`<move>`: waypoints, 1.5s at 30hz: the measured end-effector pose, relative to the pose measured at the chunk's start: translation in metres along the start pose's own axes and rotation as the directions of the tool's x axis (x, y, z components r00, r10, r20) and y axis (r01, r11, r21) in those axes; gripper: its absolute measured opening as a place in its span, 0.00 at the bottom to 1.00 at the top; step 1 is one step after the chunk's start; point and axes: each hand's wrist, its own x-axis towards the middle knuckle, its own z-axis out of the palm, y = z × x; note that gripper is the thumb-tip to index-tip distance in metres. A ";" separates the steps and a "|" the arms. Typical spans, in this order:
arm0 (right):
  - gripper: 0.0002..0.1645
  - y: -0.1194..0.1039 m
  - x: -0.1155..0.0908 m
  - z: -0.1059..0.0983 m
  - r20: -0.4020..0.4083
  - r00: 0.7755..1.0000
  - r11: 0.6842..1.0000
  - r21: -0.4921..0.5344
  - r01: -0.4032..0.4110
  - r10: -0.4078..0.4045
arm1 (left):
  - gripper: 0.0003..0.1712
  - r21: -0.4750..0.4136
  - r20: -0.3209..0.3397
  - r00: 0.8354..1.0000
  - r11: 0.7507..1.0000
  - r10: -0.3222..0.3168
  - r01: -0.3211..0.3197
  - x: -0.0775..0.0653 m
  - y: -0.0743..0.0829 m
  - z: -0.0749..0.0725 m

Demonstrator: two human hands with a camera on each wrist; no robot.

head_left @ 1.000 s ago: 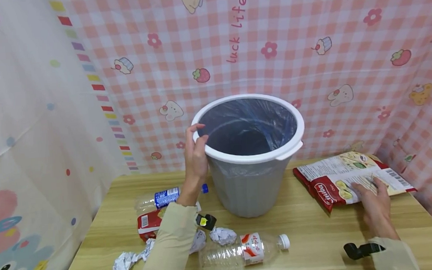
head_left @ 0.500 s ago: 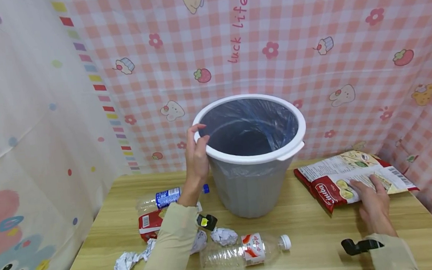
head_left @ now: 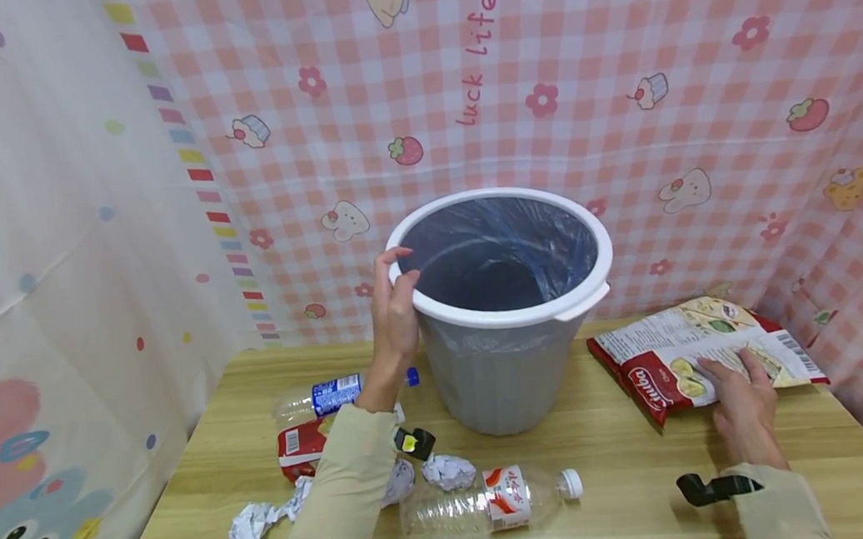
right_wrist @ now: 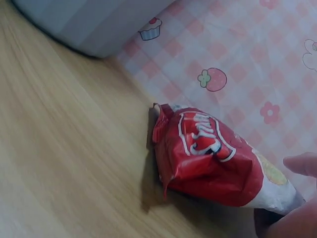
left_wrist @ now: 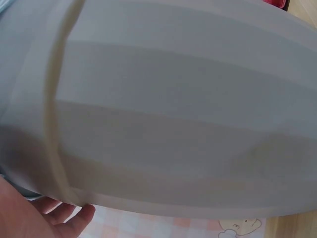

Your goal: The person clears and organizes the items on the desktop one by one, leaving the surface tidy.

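A grey trash can (head_left: 495, 382) with a white rim and a dark plastic liner (head_left: 468, 250) stands at the table's back middle. My left hand (head_left: 393, 314) grips its rim on the left side. In the left wrist view, the fingertips (left_wrist: 88, 212) curl at the edge of the can's wall. At the right, a red and white chip bag (head_left: 656, 371) lies on the table, printed side up. My right hand (head_left: 745, 406) holds its near edge. The right wrist view shows the bag (right_wrist: 208, 158) bulging between a finger above and the hand below.
Left of the can lie a clear bottle with a blue label (head_left: 335, 395) and a red packet (head_left: 301, 446), partly behind my left arm. Crumpled paper (head_left: 252, 528), a paper ball (head_left: 448, 472) and a white-capped bottle (head_left: 508, 498) lie nearer the front. A checked cloth (head_left: 464, 92) hangs behind.
My right hand has closed in slightly on the chip bag, whose right end has shifted a little inward and up. The left hand and trash can stay put.
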 end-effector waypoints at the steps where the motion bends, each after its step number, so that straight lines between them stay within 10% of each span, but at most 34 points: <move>1: 0.59 0.000 0.000 0.000 -0.004 1.000 1.000 -0.007 -0.015 0.015 | 0.20 0.001 0.001 1.000 1.000 -0.001 0.001 0.000 0.000 0.000; 36: 0.48 0.005 -0.016 0.026 -0.150 0.989 0.999 0.035 0.006 -0.001 | 0.21 0.019 -0.006 1.000 1.000 0.004 -0.004 -0.001 0.001 -0.001; 45: 0.49 -0.001 -0.033 0.036 -0.081 0.997 0.992 0.123 0.018 -0.008 | 0.20 0.012 -0.007 1.000 1.000 0.010 -0.010 0.000 0.001 0.001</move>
